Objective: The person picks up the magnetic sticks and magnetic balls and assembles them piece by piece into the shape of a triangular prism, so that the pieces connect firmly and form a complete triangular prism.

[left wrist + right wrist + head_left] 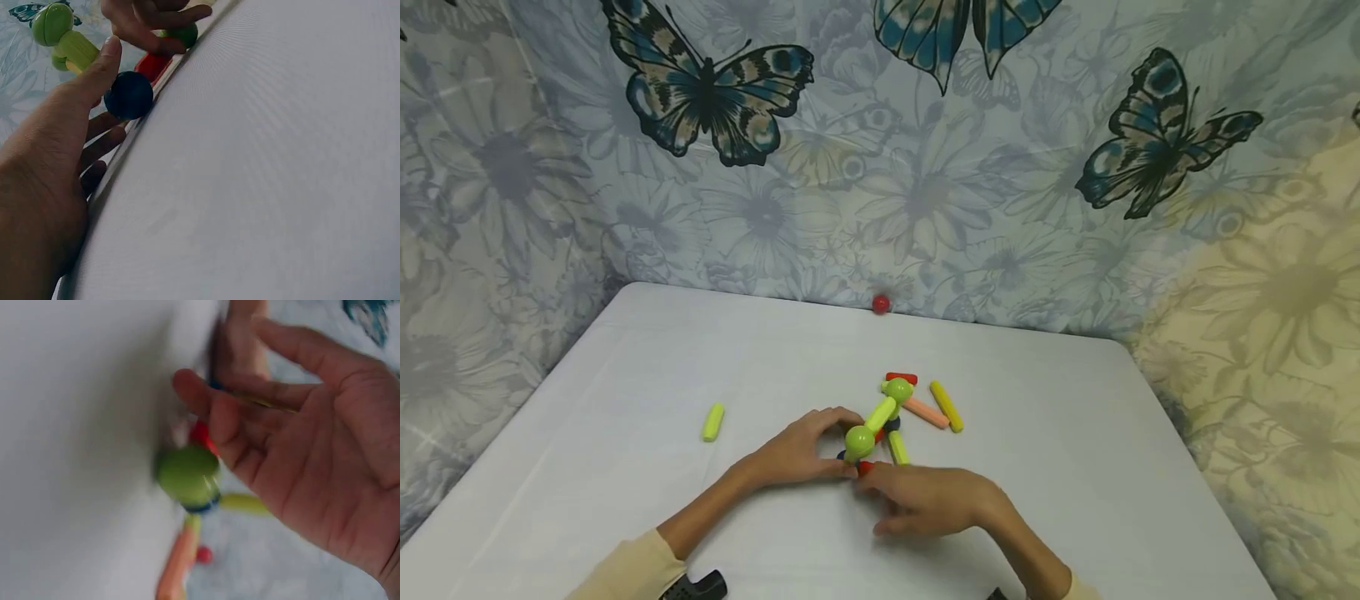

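A toy structure of balls and rods stands on the table, with a light green ball [860,442] near me and a yellow-green rod [882,412] leading to another light green ball [898,388]. My left hand [797,450] holds the structure's near left corner, thumb along one side and fingers behind the dark blue ball [128,95]. A red rod [152,65] runs from that ball toward a darker green ball [187,475]. At the red rod, the fingertips of my right hand [932,500] touch lightly, loosely bent around nothing. The right wrist view is blurred.
Beyond the structure lie a red rod [901,378], an orange rod [927,413] and a yellow rod [946,407]. One yellow-green rod [712,422] lies apart at the left. A red ball [881,304] sits at the white table's far edge, against the patterned wall covering.
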Demonstrator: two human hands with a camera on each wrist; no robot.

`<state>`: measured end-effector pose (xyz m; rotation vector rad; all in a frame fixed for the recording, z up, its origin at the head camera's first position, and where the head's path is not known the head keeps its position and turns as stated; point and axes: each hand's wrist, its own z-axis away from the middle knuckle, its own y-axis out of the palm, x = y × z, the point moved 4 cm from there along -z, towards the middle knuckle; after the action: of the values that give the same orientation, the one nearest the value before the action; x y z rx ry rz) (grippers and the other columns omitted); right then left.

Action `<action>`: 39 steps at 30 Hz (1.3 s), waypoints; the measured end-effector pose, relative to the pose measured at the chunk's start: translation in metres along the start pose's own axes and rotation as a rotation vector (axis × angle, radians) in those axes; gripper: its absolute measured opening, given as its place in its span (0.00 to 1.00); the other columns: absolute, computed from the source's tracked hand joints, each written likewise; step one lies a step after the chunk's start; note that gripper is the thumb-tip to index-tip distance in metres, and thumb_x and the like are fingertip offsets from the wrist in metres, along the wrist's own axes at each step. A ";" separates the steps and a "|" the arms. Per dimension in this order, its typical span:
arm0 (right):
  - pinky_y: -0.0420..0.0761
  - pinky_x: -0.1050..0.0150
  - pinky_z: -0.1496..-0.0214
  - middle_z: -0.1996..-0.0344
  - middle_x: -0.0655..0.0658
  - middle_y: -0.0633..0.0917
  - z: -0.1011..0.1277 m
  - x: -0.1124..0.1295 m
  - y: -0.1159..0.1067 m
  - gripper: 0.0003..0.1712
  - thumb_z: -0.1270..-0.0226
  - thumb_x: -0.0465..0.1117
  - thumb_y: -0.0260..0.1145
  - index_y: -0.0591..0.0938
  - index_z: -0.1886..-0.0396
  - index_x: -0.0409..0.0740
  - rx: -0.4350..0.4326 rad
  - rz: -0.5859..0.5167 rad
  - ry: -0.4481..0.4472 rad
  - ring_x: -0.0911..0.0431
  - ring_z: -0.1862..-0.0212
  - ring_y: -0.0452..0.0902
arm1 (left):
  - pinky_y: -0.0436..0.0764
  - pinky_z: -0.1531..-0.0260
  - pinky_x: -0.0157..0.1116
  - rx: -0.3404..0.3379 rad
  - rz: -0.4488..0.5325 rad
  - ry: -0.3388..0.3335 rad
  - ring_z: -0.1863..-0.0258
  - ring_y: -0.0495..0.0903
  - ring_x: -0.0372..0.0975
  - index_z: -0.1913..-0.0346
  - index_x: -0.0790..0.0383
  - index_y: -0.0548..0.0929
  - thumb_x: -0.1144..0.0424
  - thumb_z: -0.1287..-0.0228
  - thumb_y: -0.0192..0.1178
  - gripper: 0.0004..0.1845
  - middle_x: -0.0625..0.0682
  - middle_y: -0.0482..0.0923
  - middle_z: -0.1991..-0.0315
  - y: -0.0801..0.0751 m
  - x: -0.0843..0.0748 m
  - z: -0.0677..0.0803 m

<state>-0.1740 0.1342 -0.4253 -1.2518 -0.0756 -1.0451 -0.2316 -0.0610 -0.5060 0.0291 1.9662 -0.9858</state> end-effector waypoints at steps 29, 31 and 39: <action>0.75 0.70 0.60 0.70 0.54 0.81 -0.001 -0.072 -0.053 0.10 0.37 0.39 0.78 0.87 0.60 0.41 -0.213 -0.151 0.170 0.62 0.67 0.72 | 0.80 0.40 0.32 0.041 0.236 0.030 0.49 0.81 0.31 0.44 0.53 0.87 0.59 0.30 0.70 0.14 0.48 0.88 0.50 -0.005 0.011 -0.017; 0.76 0.70 0.59 0.70 0.54 0.83 -0.002 -0.072 -0.051 0.09 0.37 0.38 0.78 0.88 0.60 0.40 -0.213 -0.150 0.157 0.63 0.67 0.73 | 0.81 0.41 0.32 0.033 0.235 0.039 0.51 0.82 0.31 0.45 0.54 0.87 0.59 0.31 0.70 0.14 0.48 0.89 0.51 -0.005 0.011 -0.015; 0.78 0.69 0.59 0.68 0.53 0.84 -0.004 -0.074 -0.050 0.10 0.40 0.38 0.80 0.88 0.60 0.40 -0.239 -0.172 0.187 0.61 0.66 0.74 | 0.82 0.48 0.31 -0.011 0.191 0.060 0.57 0.80 0.30 0.50 0.53 0.89 0.59 0.33 0.71 0.10 0.46 0.88 0.57 -0.006 0.009 -0.015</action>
<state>-0.2514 0.1782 -0.4324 -1.3737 0.0894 -1.3464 -0.2502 -0.0589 -0.5050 0.2381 1.9821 -0.8578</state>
